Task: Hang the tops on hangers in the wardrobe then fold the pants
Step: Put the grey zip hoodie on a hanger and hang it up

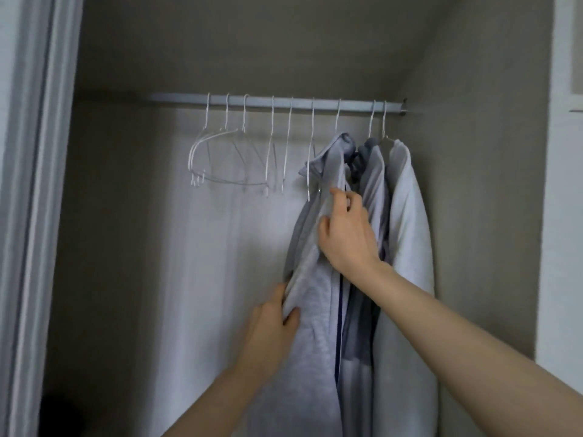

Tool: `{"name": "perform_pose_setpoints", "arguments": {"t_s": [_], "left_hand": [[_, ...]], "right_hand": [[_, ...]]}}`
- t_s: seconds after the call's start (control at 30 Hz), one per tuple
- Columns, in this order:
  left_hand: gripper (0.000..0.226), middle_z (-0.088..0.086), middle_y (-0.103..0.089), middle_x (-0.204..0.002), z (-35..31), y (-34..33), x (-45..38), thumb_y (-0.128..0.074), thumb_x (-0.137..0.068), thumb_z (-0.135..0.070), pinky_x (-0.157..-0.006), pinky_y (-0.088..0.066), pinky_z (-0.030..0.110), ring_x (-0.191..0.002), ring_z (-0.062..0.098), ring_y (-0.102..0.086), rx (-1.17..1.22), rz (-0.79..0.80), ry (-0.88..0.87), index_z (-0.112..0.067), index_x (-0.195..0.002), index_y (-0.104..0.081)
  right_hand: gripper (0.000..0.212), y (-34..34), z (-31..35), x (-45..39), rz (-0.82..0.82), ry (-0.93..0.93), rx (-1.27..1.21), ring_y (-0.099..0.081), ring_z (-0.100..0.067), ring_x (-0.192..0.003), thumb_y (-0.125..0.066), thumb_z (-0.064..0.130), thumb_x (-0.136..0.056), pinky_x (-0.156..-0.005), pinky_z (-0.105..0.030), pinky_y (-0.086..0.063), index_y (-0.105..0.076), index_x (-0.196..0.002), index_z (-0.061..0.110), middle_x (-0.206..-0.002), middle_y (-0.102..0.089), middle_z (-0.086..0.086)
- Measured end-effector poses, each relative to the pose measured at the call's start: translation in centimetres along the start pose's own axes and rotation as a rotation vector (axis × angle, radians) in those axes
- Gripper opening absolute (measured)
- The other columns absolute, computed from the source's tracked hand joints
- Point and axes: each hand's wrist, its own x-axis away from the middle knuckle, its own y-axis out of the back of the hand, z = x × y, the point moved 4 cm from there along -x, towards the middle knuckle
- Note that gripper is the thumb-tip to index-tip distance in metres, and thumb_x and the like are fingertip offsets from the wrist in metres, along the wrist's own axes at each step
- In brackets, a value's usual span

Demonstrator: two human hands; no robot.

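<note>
Head view: wardrobe rail [277, 102], right end, three tops hung. Grey hoodie [315, 279] on leftmost of these; left hand [271, 323] grip pinching its front edge, right hand [347, 231] grip curled on its upper fabric. Bare white hangers [227, 152] to left.

Pale door frame [30, 216] — left of view.

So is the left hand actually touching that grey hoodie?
Touching. The head view shows the left hand gripping the grey hoodie's front edge between thumb and fingers.
</note>
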Motion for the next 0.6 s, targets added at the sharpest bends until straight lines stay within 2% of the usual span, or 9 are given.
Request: {"name": "perform_pose_setpoints", "arguments": {"t_s": [0.07, 0.13, 0.2, 0.3, 0.37, 0.47, 0.6], "left_hand": [[0.019, -0.008, -0.061, -0.074, 0.3, 0.6, 2.4, -0.055, -0.097, -0.026, -0.055, -0.048, 0.023, -0.061, 0.004, -0.058, 0.001, -0.011, 0.039, -0.018, -0.114, -0.055], [0.022, -0.008, -0.066, -0.084, 0.8, 1.3, 4.7, -0.057, -0.095, -0.029, -0.065, -0.053, 0.03, -0.073, 0.012, -0.063, 0.001, -0.007, 0.107, -0.026, -0.116, -0.052], [0.028, -0.015, -0.065, -0.09, 1.5, 2.0, 7.5, -0.058, -0.093, -0.025, -0.073, -0.053, 0.024, -0.082, 0.007, -0.064, 0.012, -0.004, 0.16, -0.031, -0.12, -0.052], [0.031, -0.023, -0.064, -0.098, 2.1, 3.9, 12.5, -0.059, -0.092, -0.013, -0.074, -0.042, 0.002, -0.089, -0.012, -0.058, 0.027, -0.03, 0.201, -0.029, -0.119, -0.054], [0.035, -0.015, -0.066, -0.099, 2.1, 5.6, 15.2, -0.056, -0.092, -0.009, -0.07, -0.043, 0.004, -0.083, -0.006, -0.059, -0.009, -0.054, 0.229, -0.029, -0.121, -0.053], [0.037, -0.013, -0.068, -0.088, 1.7, 8.5, 20.1, -0.053, -0.092, -0.007, -0.063, -0.049, 0.016, -0.075, 0.003, -0.061, -0.07, -0.101, 0.308, -0.033, -0.119, -0.052], [0.024, -0.011, -0.07, -0.074, 0.6, 12.6, 28.8, -0.055, -0.094, -0.013, -0.069, -0.05, 0.028, -0.07, 0.006, -0.062, -0.237, -0.154, 0.44, -0.031, -0.108, -0.06]], "right_hand": [[0.052, 0.7, 0.5, 3.1, 0.048, 0.002, -0.058, -0.042, -0.036, -0.122, -0.043, 0.025, -0.097, -0.093, -0.048, -0.045, -0.027, -0.145, 0.013, -0.142, -0.033, -0.015], [0.051, 1.1, 1.2, 6.1, 0.106, 0.019, -0.073, -0.042, -0.034, -0.123, -0.043, 0.026, -0.097, -0.096, -0.047, -0.042, -0.029, -0.144, 0.012, -0.141, -0.036, -0.013], [0.051, 1.4, 2.1, 9.4, 0.172, 0.038, -0.1, -0.043, -0.033, -0.122, -0.044, 0.026, -0.097, -0.098, -0.043, -0.041, -0.031, -0.143, 0.01, -0.139, -0.039, -0.012], [0.05, 1.3, 3.9, 15.2, 0.306, 0.083, -0.167, -0.042, -0.03, -0.125, -0.044, 0.025, -0.097, -0.101, -0.04, -0.039, -0.032, -0.143, 0.008, -0.138, -0.043, -0.012], [0.049, 1.3, 5.1, 18.2, 0.365, 0.104, -0.231, -0.041, -0.028, -0.127, -0.045, 0.024, -0.097, -0.104, -0.041, -0.038, -0.033, -0.142, 0.008, -0.139, -0.044, -0.012], [0.046, 1.3, 7.0, 22.3, 0.43, 0.133, -0.357, -0.043, -0.024, -0.125, -0.048, 0.022, -0.096, -0.103, -0.035, -0.038, -0.037, -0.139, 0.009, -0.135, -0.049, -0.009], [0.044, 1.5, 10.9, 28.4, 0.503, 0.223, -0.56, -0.05, -0.025, -0.116, -0.053, 0.018, -0.093, -0.097, -0.033, -0.038, -0.044, -0.135, 0.007, -0.123, -0.058, -0.006]]}}
